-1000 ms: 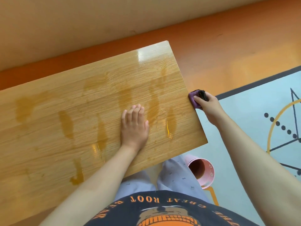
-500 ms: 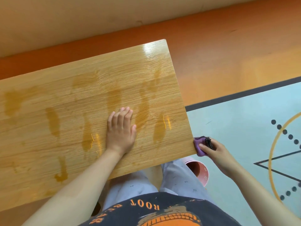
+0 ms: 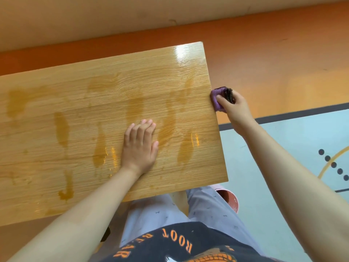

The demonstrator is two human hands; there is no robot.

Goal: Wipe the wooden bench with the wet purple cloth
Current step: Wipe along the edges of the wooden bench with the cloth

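The wooden bench (image 3: 94, 103) fills the left and middle of the view, its top streaked with dark wet patches and shiny spots. My left hand (image 3: 139, 146) lies flat on the bench top, fingers straight and together. My right hand (image 3: 234, 108) grips the bunched purple cloth (image 3: 217, 99) and presses it against the bench's right end edge, about a third of the way from the far corner. A dark bit of the cloth shows between my fingers.
A pink bucket (image 3: 231, 200) stands on the floor by my right leg, just below the bench's near right corner. Orange floor lies beyond the bench, with a beige wall behind. A pale blue mat (image 3: 283, 167) with painted lines lies to the right.
My right hand slid the cloth along the bench's right edge down to the near corner, then back up toward the far end. My left hand stayed flat on the top.
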